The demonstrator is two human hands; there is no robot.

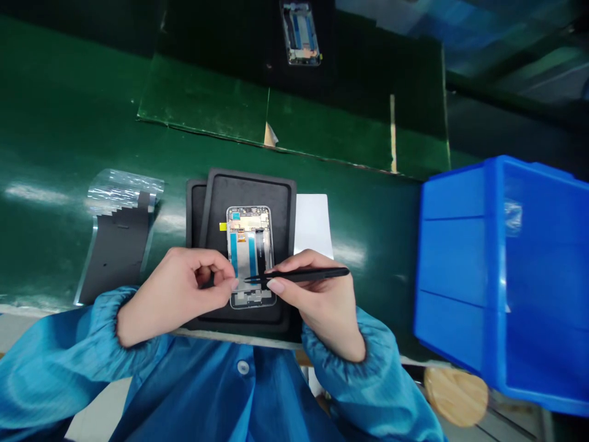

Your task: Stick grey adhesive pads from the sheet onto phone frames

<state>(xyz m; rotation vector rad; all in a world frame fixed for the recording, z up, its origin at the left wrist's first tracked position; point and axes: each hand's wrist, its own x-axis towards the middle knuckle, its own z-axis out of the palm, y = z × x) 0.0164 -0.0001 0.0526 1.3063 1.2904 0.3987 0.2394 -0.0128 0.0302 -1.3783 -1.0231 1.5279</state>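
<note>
An opened phone lies on a black foam tray, its circuit board at the far end and blue strips along its middle. My right hand grips black tweezers between thumb and fingers, the tips pointing left over the lower part of the phone. At the phone's left edge, my left hand has thumb and forefinger pinched together close to the tweezer tips. Whatever may be between those fingers is too small to make out. A yellow tab sticks out from the phone's upper left side.
A second tray sits beneath the first. Dark adhesive sheets with clear film lie left; a white sheet is right of the trays. A large blue bin stands at right. Another opened phone rests on the raised green board.
</note>
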